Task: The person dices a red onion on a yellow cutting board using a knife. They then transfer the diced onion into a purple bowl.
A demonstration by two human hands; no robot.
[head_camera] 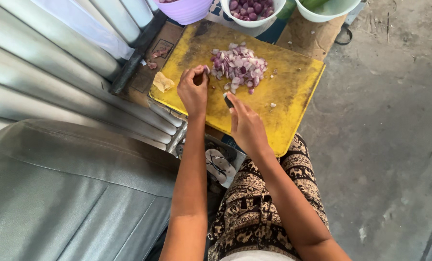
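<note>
A worn yellow cutting board (288, 92) lies on the ground in front of me. On its far middle sits a pile of chopped purple shallots (238, 66). My left hand (193, 90) rests on the board just left of that pile, with its fingertips pinched on a small shallot piece (207, 70). My right hand (246, 125) is close beside it, gripping a knife (228, 100) of which only a short dark part shows above the fingers. A pale scrap of peel (163, 81) lies on the board's left corner.
Past the board stand a white bowl of whole peeled shallots (249, 10), a purple bowl (187, 9) and a white bowl with green vegetables (325, 8). Corrugated metal sheeting (56, 63) runs along the left. Bare concrete floor (385, 121) lies to the right. A sandal (217, 164) is under the board.
</note>
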